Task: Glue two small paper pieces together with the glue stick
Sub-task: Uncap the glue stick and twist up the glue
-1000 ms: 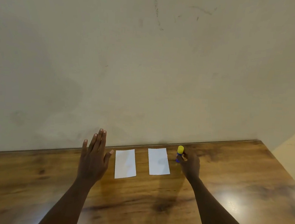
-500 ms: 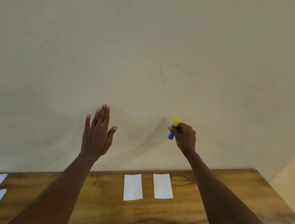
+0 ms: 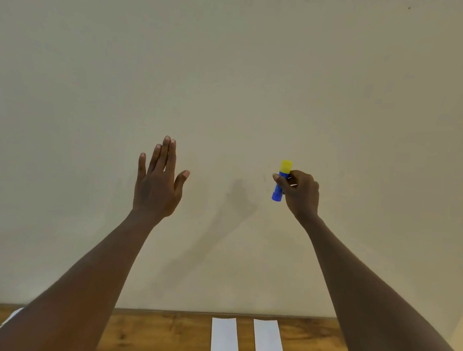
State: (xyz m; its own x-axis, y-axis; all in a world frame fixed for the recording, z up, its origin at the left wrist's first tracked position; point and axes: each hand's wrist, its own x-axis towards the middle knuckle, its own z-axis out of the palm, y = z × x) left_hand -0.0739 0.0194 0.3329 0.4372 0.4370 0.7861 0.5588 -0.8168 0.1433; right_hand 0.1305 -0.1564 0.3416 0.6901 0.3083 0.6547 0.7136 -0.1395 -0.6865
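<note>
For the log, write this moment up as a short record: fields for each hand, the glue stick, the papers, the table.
table: wood, against a wall
left paper: white, flat on the table
right paper: white, flat beside it, not touching
glue stick: blue, yellow cap on, nearly upright
left hand: in the air, fingers straight, holds nothing
right hand: in the air, grips the glue stick

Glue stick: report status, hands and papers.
Left hand open, raised, empty. Right hand grips glue stick, yellow cap on, held high. Two paper pieces flat on table, side by side, apart. Nothing on them.
</note>
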